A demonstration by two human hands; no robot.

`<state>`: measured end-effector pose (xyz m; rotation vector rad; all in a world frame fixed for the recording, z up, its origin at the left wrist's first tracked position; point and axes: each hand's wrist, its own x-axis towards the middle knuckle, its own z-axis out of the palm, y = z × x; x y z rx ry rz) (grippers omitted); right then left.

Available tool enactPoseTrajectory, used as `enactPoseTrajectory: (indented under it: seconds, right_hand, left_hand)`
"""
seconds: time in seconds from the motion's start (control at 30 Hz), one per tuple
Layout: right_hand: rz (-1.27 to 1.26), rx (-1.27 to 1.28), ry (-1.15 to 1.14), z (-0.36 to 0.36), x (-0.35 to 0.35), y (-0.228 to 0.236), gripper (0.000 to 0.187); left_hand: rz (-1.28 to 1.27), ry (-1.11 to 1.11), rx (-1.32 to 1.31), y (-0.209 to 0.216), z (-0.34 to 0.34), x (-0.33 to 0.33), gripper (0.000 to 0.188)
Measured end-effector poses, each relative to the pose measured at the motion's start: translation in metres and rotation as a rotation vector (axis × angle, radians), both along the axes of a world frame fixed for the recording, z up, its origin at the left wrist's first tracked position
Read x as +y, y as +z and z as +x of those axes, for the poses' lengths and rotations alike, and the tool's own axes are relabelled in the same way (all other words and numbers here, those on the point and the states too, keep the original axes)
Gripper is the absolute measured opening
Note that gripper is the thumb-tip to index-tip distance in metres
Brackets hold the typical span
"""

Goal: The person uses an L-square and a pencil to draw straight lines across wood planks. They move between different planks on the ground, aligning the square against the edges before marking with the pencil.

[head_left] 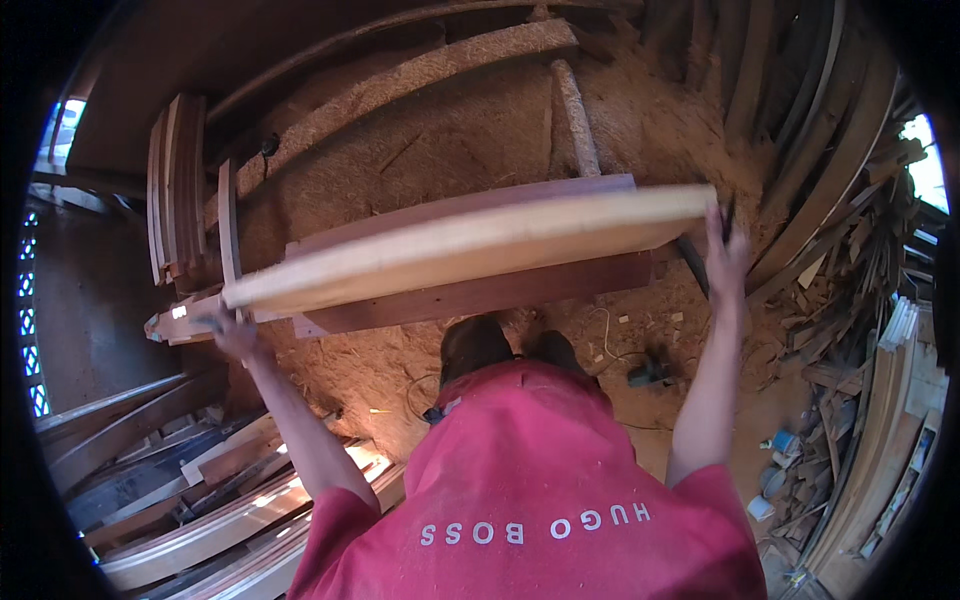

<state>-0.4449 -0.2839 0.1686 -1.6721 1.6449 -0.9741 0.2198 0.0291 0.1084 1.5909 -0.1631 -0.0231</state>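
Pale board (pixel 480 245) spans the ctr of the frame, held w/ 2 hands, 1 per end. L hand (pixel 237 335), ctr left of the frame, looks closed round the left end; it's blurred, so finger detail is n/a. R hand (pixel 728 255), right of ctr, has its fingers wrapped on the right end.

Key relation: the board's long axis runs hand to hand, left-right w/ a slight tilt, left end lower in the frame, right end higher. Its bulk lies btwn the 2 grips, up-frame of the person's red shirt (pixel 520 470). Neither hand is nearer overall; each sits at its own end, R hand higher in the frame.

Reddish wood (pixel 480 296) shows along both long sides of the board, i.e. behind/below it, approx. parallel. Can't tell if that's 1 wide piece or 2, nor if the board touches it.

Surroundings: upright stack of planks (pixel 178 190) upper left; sawdust-coated beam (pixel 430 80) top ctr; more planks (pixel 220 530) lower left; scrap wood (pixel 860 270) far right; small dark tool (pixel 650 372) on the sawdust, right of the person's legs, type unclear.
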Motion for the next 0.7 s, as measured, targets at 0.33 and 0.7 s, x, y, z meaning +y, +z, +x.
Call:
enactPoseTrajectory:
  seconds: [0.33,0.7]
  right_hand:
    - [0.139,0.6,-0.006,0.087,-0.147,-0.109,0.045]
    - [-0.072,0.353,0.088,0.074,-0.029,-0.053,0.045]
  left_hand:
    - [0.95,-0.498,-0.183,-0.11,0.081,-0.161,0.06]
    - [0.943,-0.468,-0.059,-0.094,0.045,-0.084,0.041]
